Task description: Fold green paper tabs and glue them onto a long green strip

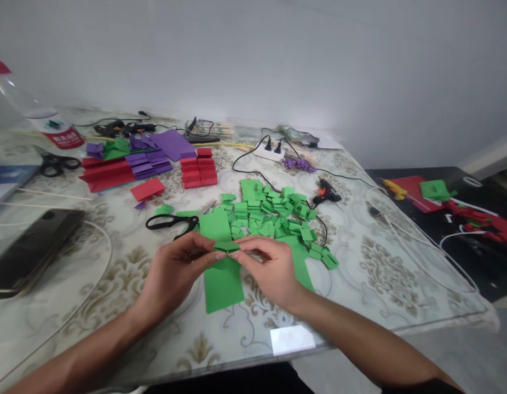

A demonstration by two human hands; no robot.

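A small folded piece of green paper (226,247) is pinched between the fingertips of both hands. My left hand (177,268) grips its left end, and my right hand (270,265) grips its right end; both are closed. Beneath the hands lies a green paper sheet (223,287), partly hidden by them. Another green sheet (301,265) shows behind my right wrist. Just beyond the fingers spreads a pile of small folded green paper pieces (274,210). Black-handled scissors (171,221) lie beyond my left hand, their blades partly covered by green paper.
Folded red paper (199,169) and purple paper (149,163) lie at the back left, near a bottle (52,123) and second scissors (56,163). A phone (34,249) rests at left. Behind the pile are a power strip (270,151) and a black glue gun (325,192).
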